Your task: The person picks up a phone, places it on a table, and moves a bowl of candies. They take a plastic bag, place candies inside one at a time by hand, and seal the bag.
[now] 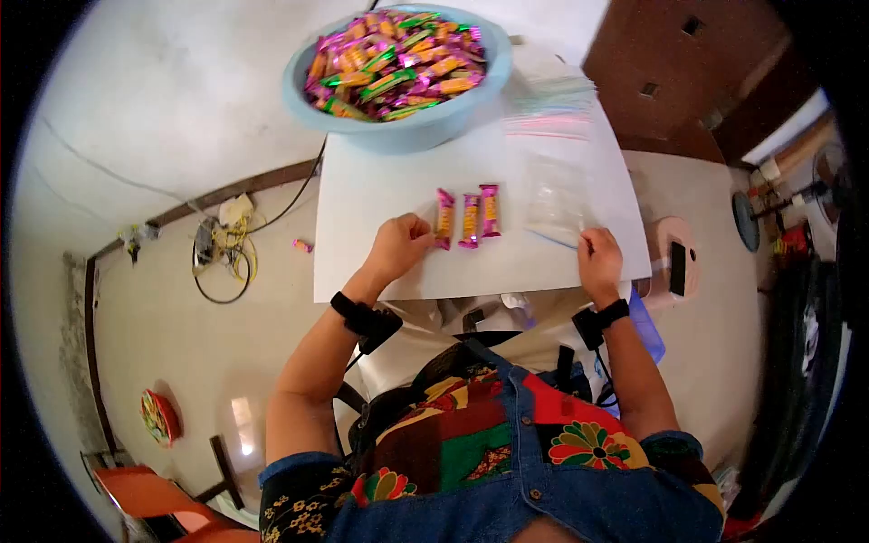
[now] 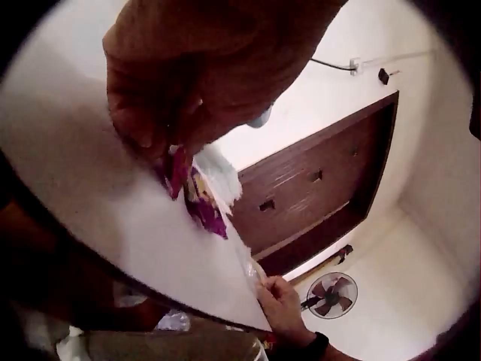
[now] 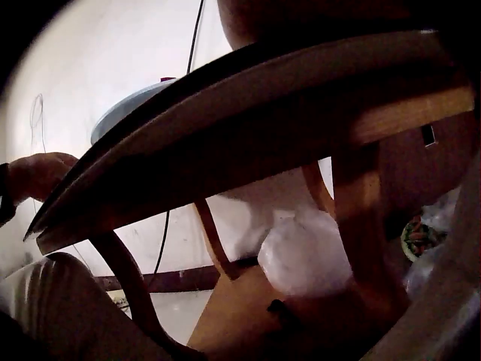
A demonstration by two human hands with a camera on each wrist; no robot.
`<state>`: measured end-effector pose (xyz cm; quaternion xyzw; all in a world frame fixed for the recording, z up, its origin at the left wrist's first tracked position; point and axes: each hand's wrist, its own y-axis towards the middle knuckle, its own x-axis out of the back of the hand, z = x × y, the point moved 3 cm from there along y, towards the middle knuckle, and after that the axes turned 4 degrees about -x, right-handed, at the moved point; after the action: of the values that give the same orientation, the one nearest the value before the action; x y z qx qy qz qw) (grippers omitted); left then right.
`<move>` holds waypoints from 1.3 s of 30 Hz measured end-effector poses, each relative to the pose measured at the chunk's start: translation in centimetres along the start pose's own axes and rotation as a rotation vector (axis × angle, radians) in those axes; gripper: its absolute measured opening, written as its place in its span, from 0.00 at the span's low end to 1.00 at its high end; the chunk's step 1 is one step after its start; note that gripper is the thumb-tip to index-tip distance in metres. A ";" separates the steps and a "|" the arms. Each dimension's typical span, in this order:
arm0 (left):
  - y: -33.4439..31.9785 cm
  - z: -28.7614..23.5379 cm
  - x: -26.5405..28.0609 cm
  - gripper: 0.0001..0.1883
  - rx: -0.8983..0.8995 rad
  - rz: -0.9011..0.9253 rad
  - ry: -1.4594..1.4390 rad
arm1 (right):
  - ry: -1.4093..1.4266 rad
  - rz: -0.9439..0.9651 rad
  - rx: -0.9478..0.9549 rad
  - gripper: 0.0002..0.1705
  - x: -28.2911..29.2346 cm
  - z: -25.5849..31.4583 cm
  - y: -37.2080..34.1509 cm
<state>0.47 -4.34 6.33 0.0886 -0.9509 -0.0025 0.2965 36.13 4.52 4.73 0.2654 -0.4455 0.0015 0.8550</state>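
Note:
Three purple-and-orange wrapped bars stand in a loose row: a left bar (image 1: 444, 219), a middle bar (image 1: 470, 221) and a right bar (image 1: 490, 210). My left hand (image 1: 398, 246) has its fingers curled at the left bar's side; in the left wrist view the fingertips of that hand (image 2: 203, 68) pinch a purple wrapper (image 2: 176, 174). A clear plastic bag (image 1: 554, 201) lies flat right of the bars. My right hand (image 1: 601, 262) grips its near right corner with curled fingers. In the right wrist view the table edge hides most of that hand.
A blue basin (image 1: 398, 136) heaped with wrapped bars stands at the table's back left. Stacked clear bags (image 1: 548, 109) lie at the back right of the white table (image 1: 380, 181). One bar (image 1: 302, 244) is on the floor at left, near cables.

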 end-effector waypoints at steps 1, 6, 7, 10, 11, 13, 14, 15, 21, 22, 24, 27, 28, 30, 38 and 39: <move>-0.4 0.2 1.1 0.13 -0.079 -0.032 0.027 | -0.013 -0.001 0.011 0.04 -0.2 -0.3 0.1; -4.4 7.0 16.5 0.16 0.233 -0.384 -0.283 | -0.067 0.100 -0.007 0.03 -0.6 -0.5 0.0; -5.6 9.9 19.1 0.15 0.294 -0.445 -0.169 | -0.074 0.124 -0.026 0.03 -0.8 -0.8 -0.1; -9.0 20.4 22.3 0.16 0.539 -0.519 -0.048 | -0.111 0.124 0.014 0.04 -1.2 -1.8 -0.2; -10.0 24.7 22.0 0.16 0.590 -0.532 -0.010 | -0.116 0.125 -0.008 0.04 -1.5 -2.5 -0.4; -12.1 35.8 20.1 0.15 0.601 -0.468 0.128 | -0.168 0.158 -0.049 0.05 -1.4 -3.3 -0.6; -12.4 38.0 18.7 0.15 0.569 -0.448 0.232 | -0.211 0.201 -0.111 0.06 -1.1 -3.0 -0.4; -12.8 39.5 17.1 0.16 0.537 -0.425 0.336 | -0.255 0.243 -0.173 0.07 -0.9 -2.6 -0.3; -9.1 46.1 11.6 0.22 0.842 -0.162 0.406 | -0.411 0.268 -0.219 0.11 0.5 -4.4 -1.4; -7.9 46.9 11.3 0.23 0.859 -0.133 0.440 | -0.422 0.276 -0.284 0.11 0.7 -4.5 -1.3; -5.8 49.7 10.1 0.26 0.887 -0.071 0.509 | -0.483 0.310 -0.332 0.13 1.4 -4.7 -1.1; -2.8 52.3 9.4 0.26 0.828 -0.065 0.568 | -0.458 0.289 -0.450 0.20 2.4 -7.0 -1.7; -1.5 52.5 9.4 0.25 0.866 -0.033 0.560 | -0.425 0.288 -0.543 0.22 3.1 -7.6 -1.7; -0.2 55.3 8.6 0.27 0.846 0.020 0.553 | 0.018 0.122 -0.799 0.33 4.2 -9.7 -2.5; 0.3 61.5 6.3 0.39 1.021 0.060 0.471 | -0.349 0.337 -0.440 0.32 9.5 -12.4 -3.4; -0.1 62.7 5.8 0.39 1.035 0.062 0.475 | -0.158 0.381 -0.564 0.31 9.1 -11.4 -3.0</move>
<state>-39.61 -8.38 -42.05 0.1924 -0.7377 0.4923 0.4201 50.98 5.01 5.09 -0.0698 -0.5348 0.0176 0.8419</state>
